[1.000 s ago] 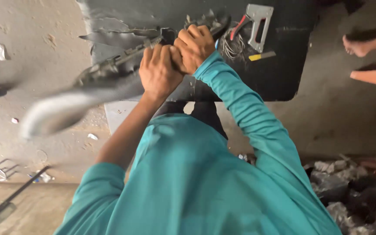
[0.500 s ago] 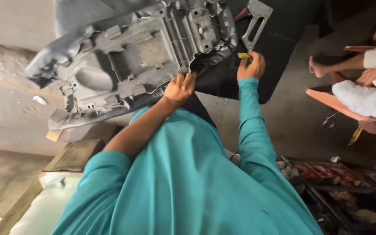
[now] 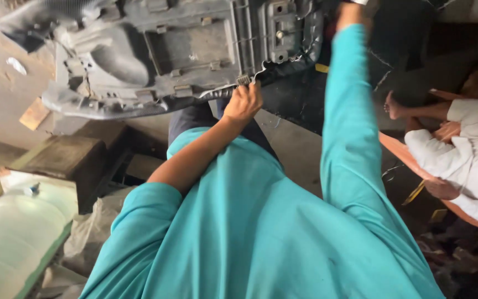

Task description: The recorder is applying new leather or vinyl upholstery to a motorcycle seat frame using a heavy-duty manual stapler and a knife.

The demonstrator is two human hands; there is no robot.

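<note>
A large grey moulded plastic seat base (image 3: pixel 183 55), ribbed underside facing me, is held up across the top of the head view. My left hand (image 3: pixel 243 103), bare forearm below a teal sleeve, grips its lower edge near the middle. My right arm in a long teal sleeve reaches straight up. My right hand (image 3: pixel 353 12) sits by the base's right end, mostly cut off by the top edge, so its grip is hidden. My teal shirt fills the bottom of the view.
Another person in white clothes (image 3: pixel 471 160) sits at the right, bare foot (image 3: pixel 396 106) out. A dark wooden box (image 3: pixel 67 160) and a pale rounded tank (image 3: pixel 17 232) are at the lower left. A wood block (image 3: pixel 34 113) lies on the concrete floor.
The seat base has swung up and left, with its underside now facing me. My right hand has risen to the top edge, and my left hand stays on the lower rim.
</note>
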